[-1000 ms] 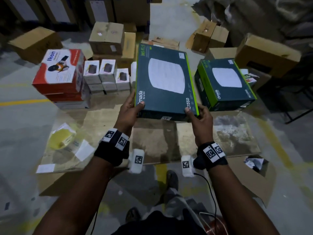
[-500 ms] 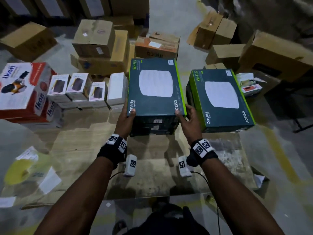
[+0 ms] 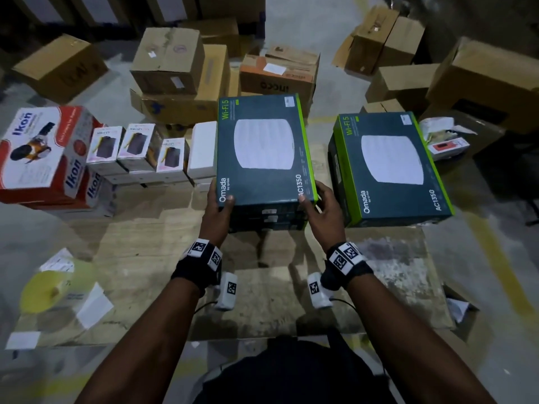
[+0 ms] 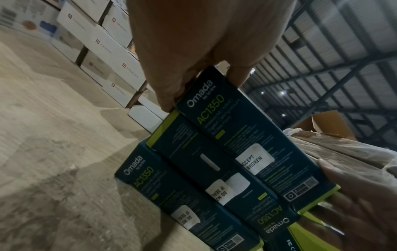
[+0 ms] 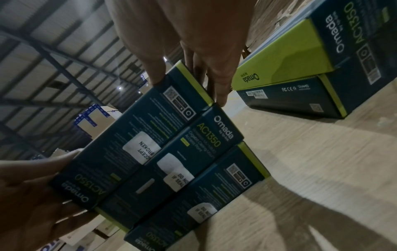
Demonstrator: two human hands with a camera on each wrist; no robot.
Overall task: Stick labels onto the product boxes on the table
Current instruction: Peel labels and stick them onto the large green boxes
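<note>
both arms extended forward, left hand point(image 3: 218, 205) and right hand point(image 3: 323, 206) gripping, thumbs on top

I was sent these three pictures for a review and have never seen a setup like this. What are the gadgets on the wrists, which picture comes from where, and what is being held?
No machine here: a person works with bare hands, wearing one camera on the head and one on each wrist. The wide picture is the head view, looking down; the two tilted close-ups look along each hand. The left hand and right hand grip the near corners of the top Omada box, which sits on two more like it on the cardboard-covered table. A second Omada stack stands to the right; small white boxes and red Ikon boxes stand to the left. Loose white labels lie near the left edge.
</note>
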